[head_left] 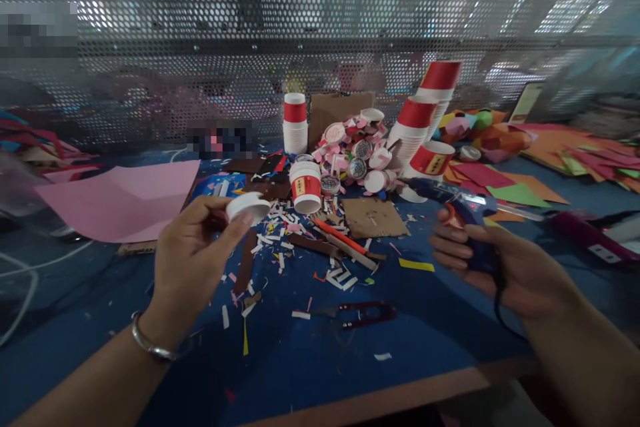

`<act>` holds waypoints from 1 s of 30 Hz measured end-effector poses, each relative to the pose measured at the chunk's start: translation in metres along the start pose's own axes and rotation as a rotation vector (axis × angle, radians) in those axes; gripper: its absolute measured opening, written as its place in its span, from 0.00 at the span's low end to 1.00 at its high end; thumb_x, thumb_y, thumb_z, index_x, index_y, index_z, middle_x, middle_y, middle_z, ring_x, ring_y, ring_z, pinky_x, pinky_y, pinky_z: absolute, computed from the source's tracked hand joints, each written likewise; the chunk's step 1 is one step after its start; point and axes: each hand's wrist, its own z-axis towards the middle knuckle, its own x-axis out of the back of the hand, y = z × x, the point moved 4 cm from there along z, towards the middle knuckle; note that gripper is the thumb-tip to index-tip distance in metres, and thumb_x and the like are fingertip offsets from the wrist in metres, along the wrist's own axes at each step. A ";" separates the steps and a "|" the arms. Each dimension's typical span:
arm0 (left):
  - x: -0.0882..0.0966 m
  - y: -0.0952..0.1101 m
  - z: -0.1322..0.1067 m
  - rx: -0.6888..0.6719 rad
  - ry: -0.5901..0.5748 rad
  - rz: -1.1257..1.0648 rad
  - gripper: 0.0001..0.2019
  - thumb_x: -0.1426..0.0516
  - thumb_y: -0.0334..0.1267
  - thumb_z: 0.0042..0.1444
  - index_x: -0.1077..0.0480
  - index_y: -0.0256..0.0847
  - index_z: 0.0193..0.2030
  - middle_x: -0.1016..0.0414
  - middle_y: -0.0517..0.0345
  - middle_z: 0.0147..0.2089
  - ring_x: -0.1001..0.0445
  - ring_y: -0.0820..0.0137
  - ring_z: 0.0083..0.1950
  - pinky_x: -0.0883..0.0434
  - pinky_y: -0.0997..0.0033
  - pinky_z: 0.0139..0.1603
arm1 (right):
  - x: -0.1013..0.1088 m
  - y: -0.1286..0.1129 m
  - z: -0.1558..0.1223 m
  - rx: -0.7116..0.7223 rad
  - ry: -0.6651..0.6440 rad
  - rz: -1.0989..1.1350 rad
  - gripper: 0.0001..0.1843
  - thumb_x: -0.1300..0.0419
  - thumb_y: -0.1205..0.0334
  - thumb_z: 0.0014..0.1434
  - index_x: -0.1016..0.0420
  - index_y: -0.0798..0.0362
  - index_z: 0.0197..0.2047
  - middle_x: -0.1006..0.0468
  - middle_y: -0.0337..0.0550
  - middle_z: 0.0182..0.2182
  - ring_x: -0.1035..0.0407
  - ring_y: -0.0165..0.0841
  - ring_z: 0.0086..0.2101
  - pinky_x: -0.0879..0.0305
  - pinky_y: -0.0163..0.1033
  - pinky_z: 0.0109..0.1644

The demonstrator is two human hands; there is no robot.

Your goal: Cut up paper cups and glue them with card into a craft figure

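Between the thumb and fingers of my left hand (pixel 193 260) is a white round paper cup base (pixel 249 207), held above the table. My right hand (pixel 493 267) is wrapped round the handle of a blue hot glue gun (pixel 467 213), its nozzle pointing left and a clear glue stick sticking out at the back. A red and white paper cup (pixel 305 188) stands between my hands, further back. Behind it lies a heap of cut cup bottoms and pink paper pieces (pixel 357 153). Thread snips (pixel 367 313) lie near the front.
Stacked paper cups (pixel 413 127) lean at the back right, and another cup stack (pixel 295 127) stands left of them. A cardboard square (pixel 375 217), paper scraps (pixel 273 237) and an orange pen (pixel 340 237) lie mid-table. Pink paper (pixel 125 200) is at left, coloured sheets (pixel 520 187) at right.
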 end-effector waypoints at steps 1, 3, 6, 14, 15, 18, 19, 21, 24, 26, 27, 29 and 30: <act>-0.002 0.003 -0.002 -0.042 -0.071 0.064 0.08 0.31 0.42 0.54 0.21 0.45 0.39 0.23 0.60 0.32 0.29 0.69 0.32 0.34 0.69 0.33 | -0.005 0.001 -0.001 0.012 -0.012 -0.053 0.10 0.29 0.60 0.52 0.24 0.50 0.36 0.42 0.34 0.26 0.47 0.27 0.23 0.38 0.32 0.24; -0.008 0.009 -0.006 -0.143 -0.185 0.119 0.05 0.33 0.40 0.55 0.22 0.45 0.37 0.24 0.59 0.32 0.28 0.68 0.33 0.33 0.67 0.35 | -0.014 0.005 -0.002 0.028 -0.022 -0.184 0.07 0.33 0.57 0.59 0.25 0.49 0.35 0.40 0.35 0.26 0.44 0.29 0.24 0.39 0.35 0.26; -0.015 0.015 -0.012 -0.251 -0.272 0.095 0.04 0.34 0.35 0.54 0.22 0.46 0.37 0.26 0.58 0.33 0.28 0.65 0.36 0.32 0.66 0.37 | -0.029 0.012 -0.007 0.063 -0.065 -0.389 0.14 0.31 0.50 0.58 0.24 0.51 0.37 0.35 0.36 0.24 0.39 0.30 0.26 0.41 0.35 0.28; -0.022 0.023 -0.019 -0.344 -0.358 0.125 0.05 0.37 0.30 0.57 0.23 0.45 0.37 0.27 0.59 0.33 0.29 0.67 0.35 0.33 0.67 0.37 | -0.077 0.019 -0.033 0.219 -0.095 -0.820 0.19 0.32 0.42 0.57 0.20 0.50 0.32 0.25 0.39 0.27 0.31 0.33 0.29 0.31 0.37 0.35; -0.022 0.024 -0.020 -0.355 -0.364 0.129 0.05 0.37 0.29 0.58 0.23 0.45 0.38 0.26 0.59 0.34 0.29 0.67 0.36 0.33 0.68 0.37 | -0.081 0.019 -0.035 0.248 -0.100 -0.853 0.17 0.32 0.43 0.57 0.20 0.49 0.30 0.24 0.38 0.27 0.30 0.34 0.30 0.29 0.38 0.36; -0.021 0.024 -0.022 -0.380 -0.369 0.152 0.07 0.38 0.27 0.57 0.22 0.44 0.39 0.25 0.59 0.35 0.27 0.67 0.37 0.31 0.68 0.39 | -0.086 0.021 -0.038 0.281 -0.113 -0.903 0.14 0.33 0.45 0.58 0.18 0.46 0.30 0.21 0.38 0.28 0.26 0.36 0.32 0.25 0.39 0.39; -0.021 0.024 -0.022 -0.386 -0.370 0.156 0.08 0.38 0.27 0.57 0.22 0.44 0.39 0.25 0.59 0.36 0.27 0.67 0.38 0.31 0.68 0.39 | -0.087 0.021 -0.039 0.286 -0.130 -0.915 0.14 0.33 0.45 0.58 0.18 0.45 0.30 0.20 0.38 0.28 0.25 0.36 0.33 0.24 0.39 0.39; -0.021 0.024 -0.023 -0.390 -0.375 0.159 0.09 0.38 0.26 0.56 0.22 0.44 0.40 0.24 0.58 0.37 0.26 0.66 0.40 0.30 0.67 0.41 | -0.089 0.022 -0.039 0.290 -0.181 -0.937 0.13 0.34 0.46 0.59 0.16 0.45 0.32 0.18 0.39 0.29 0.23 0.37 0.34 0.23 0.39 0.39; -0.021 0.024 -0.023 -0.395 -0.382 0.162 0.11 0.38 0.25 0.54 0.21 0.45 0.40 0.23 0.58 0.37 0.25 0.65 0.40 0.30 0.65 0.41 | -0.089 0.021 -0.039 0.302 -0.228 -0.951 0.13 0.35 0.46 0.61 0.17 0.44 0.33 0.16 0.39 0.31 0.22 0.39 0.35 0.21 0.40 0.40; -0.021 0.026 -0.024 -0.407 -0.379 0.163 0.12 0.38 0.24 0.53 0.21 0.45 0.39 0.22 0.58 0.37 0.25 0.65 0.40 0.30 0.65 0.41 | -0.088 0.020 -0.039 0.308 -0.223 -0.958 0.14 0.35 0.46 0.61 0.18 0.45 0.30 0.16 0.38 0.30 0.21 0.38 0.34 0.21 0.40 0.39; -0.021 0.026 -0.024 -0.409 -0.378 0.162 0.12 0.38 0.24 0.53 0.21 0.45 0.39 0.22 0.58 0.36 0.25 0.65 0.40 0.29 0.65 0.41 | -0.088 0.020 -0.039 0.310 -0.221 -0.968 0.14 0.35 0.46 0.60 0.19 0.45 0.29 0.17 0.38 0.30 0.21 0.38 0.34 0.21 0.40 0.38; -0.021 0.027 -0.024 -0.401 -0.382 0.157 0.13 0.38 0.24 0.52 0.20 0.46 0.39 0.22 0.57 0.36 0.25 0.64 0.39 0.29 0.65 0.41 | -0.087 0.020 -0.039 0.310 -0.214 -0.994 0.15 0.35 0.46 0.60 0.20 0.45 0.28 0.18 0.38 0.28 0.22 0.38 0.33 0.21 0.41 0.38; -0.021 0.027 -0.024 -0.391 -0.387 0.154 0.13 0.38 0.24 0.52 0.20 0.46 0.39 0.22 0.57 0.36 0.25 0.64 0.39 0.29 0.64 0.41 | -0.086 0.020 -0.039 0.310 -0.209 -1.005 0.15 0.35 0.45 0.61 0.20 0.44 0.29 0.18 0.38 0.27 0.22 0.39 0.32 0.21 0.41 0.39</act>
